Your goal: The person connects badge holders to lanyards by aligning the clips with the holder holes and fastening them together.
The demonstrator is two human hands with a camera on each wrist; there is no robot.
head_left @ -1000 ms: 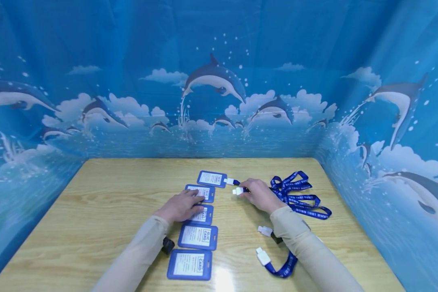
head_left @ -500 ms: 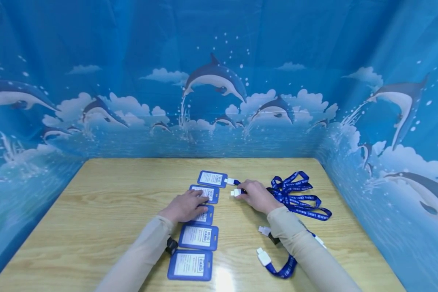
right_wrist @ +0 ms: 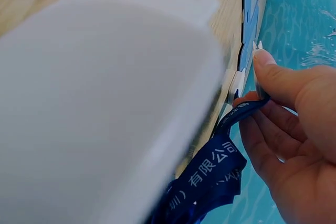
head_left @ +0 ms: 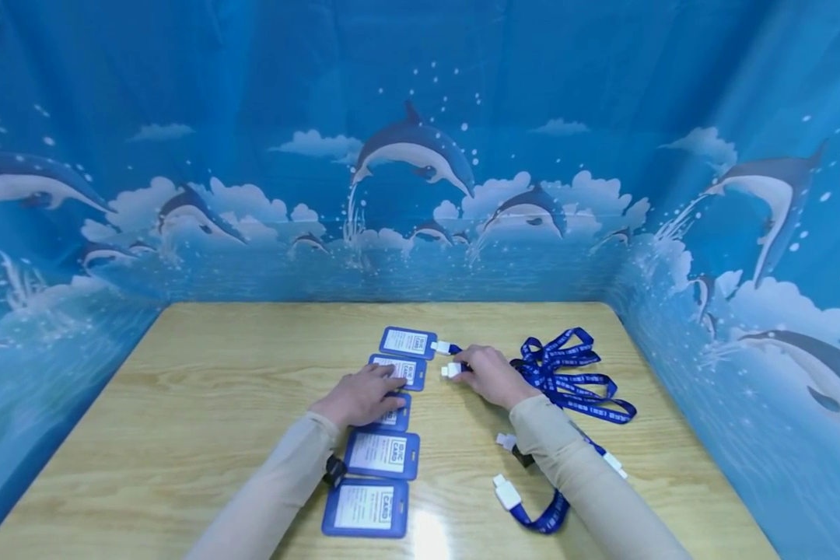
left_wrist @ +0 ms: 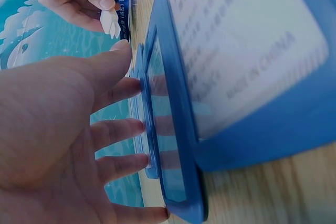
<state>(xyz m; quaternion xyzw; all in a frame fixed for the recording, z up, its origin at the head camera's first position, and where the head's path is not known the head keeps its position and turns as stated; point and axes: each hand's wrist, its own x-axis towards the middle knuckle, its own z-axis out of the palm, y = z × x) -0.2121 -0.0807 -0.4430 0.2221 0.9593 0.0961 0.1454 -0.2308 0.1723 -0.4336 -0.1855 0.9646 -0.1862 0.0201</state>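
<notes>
My left hand (head_left: 364, 395) lies with extended fingers on a blue ID card holder (head_left: 414, 375), second from the back, its thumb over the holder (head_left: 395, 420) just nearer. In the left wrist view its straight fingertips touch a blue holder. Right of them, my right hand (head_left: 493, 375) pinches the white plastic clip (head_left: 450, 370) of a blue lanyard (right_wrist: 210, 169) between thumb and fingers. The clip points left at the second holder's slotted end, a small gap apart. At the back, a holder (head_left: 404, 342) has another white clip (head_left: 442, 347) at its slot.
Two more card holders (head_left: 382, 455) (head_left: 365, 508) lie nearer in the column. Blue lanyards (head_left: 574, 381) are heaped at the right. Closer in, loose white clips (head_left: 507, 491) (head_left: 614, 464) lie around the right forearm. A dolphin-print curtain (head_left: 406, 210) borders the wooden table (head_left: 217, 373).
The left hand has slid right, and the second card holder has shifted right with it. The right hand has brought the clip slightly left and nearer, narrowing the gap.
</notes>
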